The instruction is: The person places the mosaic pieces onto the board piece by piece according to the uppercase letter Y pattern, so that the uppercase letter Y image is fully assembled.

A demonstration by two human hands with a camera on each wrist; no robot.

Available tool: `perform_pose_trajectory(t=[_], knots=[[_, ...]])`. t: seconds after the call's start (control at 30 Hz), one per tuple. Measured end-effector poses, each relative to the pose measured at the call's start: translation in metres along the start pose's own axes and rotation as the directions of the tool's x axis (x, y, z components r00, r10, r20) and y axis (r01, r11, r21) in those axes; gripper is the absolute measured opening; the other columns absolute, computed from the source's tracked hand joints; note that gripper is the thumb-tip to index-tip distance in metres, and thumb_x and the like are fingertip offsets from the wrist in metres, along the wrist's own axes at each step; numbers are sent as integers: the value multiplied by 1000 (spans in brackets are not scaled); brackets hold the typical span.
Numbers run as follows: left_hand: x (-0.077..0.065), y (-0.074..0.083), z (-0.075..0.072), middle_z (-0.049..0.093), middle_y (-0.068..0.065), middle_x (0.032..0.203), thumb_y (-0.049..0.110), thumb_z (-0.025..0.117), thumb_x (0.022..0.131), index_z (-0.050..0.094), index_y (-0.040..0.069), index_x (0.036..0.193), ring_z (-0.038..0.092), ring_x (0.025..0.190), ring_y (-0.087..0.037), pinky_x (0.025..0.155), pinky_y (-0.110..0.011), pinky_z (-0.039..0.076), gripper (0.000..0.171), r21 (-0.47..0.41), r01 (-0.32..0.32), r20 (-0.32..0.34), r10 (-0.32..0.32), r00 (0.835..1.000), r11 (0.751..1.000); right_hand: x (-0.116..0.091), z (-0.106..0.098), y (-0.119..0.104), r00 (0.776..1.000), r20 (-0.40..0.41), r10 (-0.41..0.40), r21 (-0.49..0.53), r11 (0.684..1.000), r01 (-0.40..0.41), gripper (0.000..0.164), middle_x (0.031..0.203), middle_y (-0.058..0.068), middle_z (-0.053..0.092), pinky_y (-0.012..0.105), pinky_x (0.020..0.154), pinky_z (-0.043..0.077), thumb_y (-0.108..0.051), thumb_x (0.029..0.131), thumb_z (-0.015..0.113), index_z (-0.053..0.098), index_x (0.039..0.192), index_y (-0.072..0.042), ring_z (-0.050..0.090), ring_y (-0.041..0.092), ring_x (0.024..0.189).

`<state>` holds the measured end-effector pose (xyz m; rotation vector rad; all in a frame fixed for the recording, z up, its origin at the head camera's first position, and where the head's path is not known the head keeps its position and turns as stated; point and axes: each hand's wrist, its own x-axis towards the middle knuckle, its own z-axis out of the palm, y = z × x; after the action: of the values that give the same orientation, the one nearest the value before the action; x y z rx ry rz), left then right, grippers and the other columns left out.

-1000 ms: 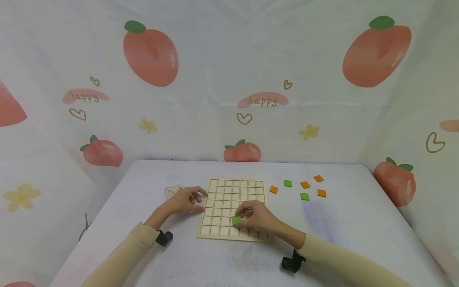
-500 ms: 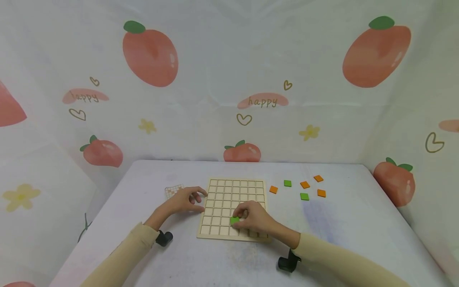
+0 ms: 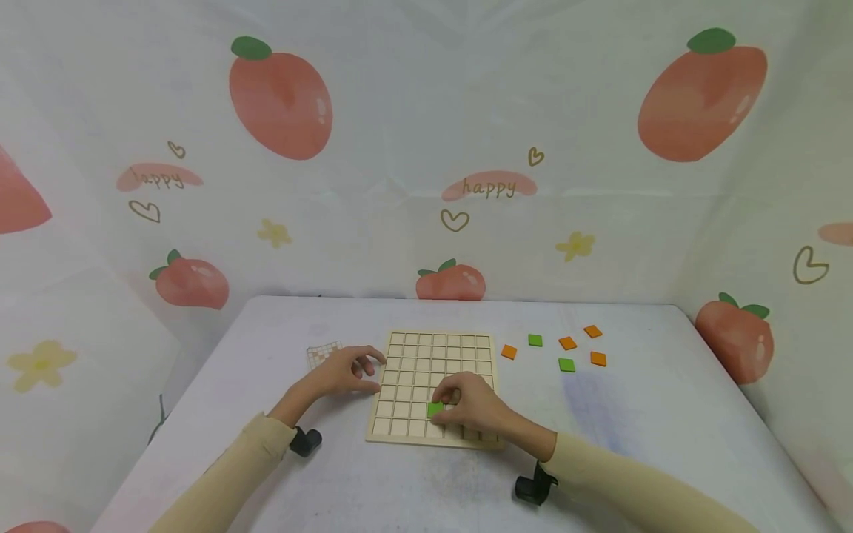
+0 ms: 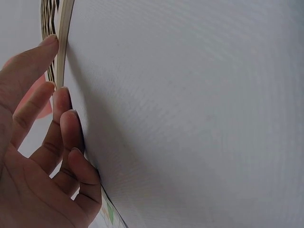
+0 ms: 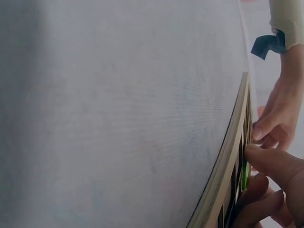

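Note:
A pale wooden grid board (image 3: 420,372) of square cells lies on the table. My right hand (image 3: 476,403) is over its lower part, thumb and fingertips pinching a small green square tile (image 3: 435,409) at a cell in the second row from the near edge. In the right wrist view the tile (image 5: 244,175) shows as a thin green strip low among the grid's ribs. My left hand (image 3: 343,371) is at the board's left side, its thumb (image 4: 45,47) and index fingertip right at the edge (image 4: 62,57). Its other fingers bend loosely and hold nothing.
To the right of the board lie loose green tiles (image 3: 566,365) and several orange tiles (image 3: 598,359). A card with a printed grid (image 3: 323,355) is partly behind my left hand. Black wrist cameras (image 3: 535,485) hang near the table. A fruit-print curtain (image 3: 373,148) stands behind.
My right hand has shifted slightly left with the green tile, then stayed almost still over the same cell. The left hand, board and loose tiles have not moved.

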<state>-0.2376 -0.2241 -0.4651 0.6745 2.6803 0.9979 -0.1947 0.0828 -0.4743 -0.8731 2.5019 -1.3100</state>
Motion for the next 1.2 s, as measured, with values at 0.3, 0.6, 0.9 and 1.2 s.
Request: perform_pose_trajectory(t=[0.3, 0.6, 0.9, 1.2], knots=[[1, 1, 0, 62, 1, 88, 18, 88, 82, 68, 9, 119, 51, 73, -16, 66, -31, 43, 43, -8, 8, 2, -8, 1000, 1000, -3, -7, -1, 999, 36, 24, 82, 996, -27, 20, 85, 0, 66, 28, 67, 46, -16, 78, 90, 75, 91, -10, 57, 19, 80], [1, 3, -1, 62, 0, 88, 18, 87, 82, 68, 7, 120, 51, 74, -16, 66, -31, 43, 44, -12, 6, 5, -5, 1000, 1000, -10, -27, 8, 999, 36, 9, 161, 987, -15, 17, 89, 4, 67, 29, 71, 49, -12, 83, 85, 76, 95, -6, 58, 19, 83], [0, 3, 0, 62, 2, 88, 18, 87, 82, 68, 8, 120, 51, 73, -15, 67, -31, 43, 44, 1, -2, 3, 2, 1000, 1000, -27, -57, 24, 999, 18, 31, 199, 979, -34, 21, 95, 10, 66, 29, 72, 50, -11, 85, 84, 75, 102, -2, 60, 22, 86], [0, 2, 1, 61, 4, 87, 19, 87, 82, 68, 9, 120, 51, 73, -14, 66, -30, 43, 43, 6, 9, -1, -9, 1000, 1000, -46, -86, 42, 996, 16, 86, 202, 975, -88, 21, 95, 8, 65, 27, 62, 46, -9, 86, 82, 74, 104, -2, 61, 22, 73]])
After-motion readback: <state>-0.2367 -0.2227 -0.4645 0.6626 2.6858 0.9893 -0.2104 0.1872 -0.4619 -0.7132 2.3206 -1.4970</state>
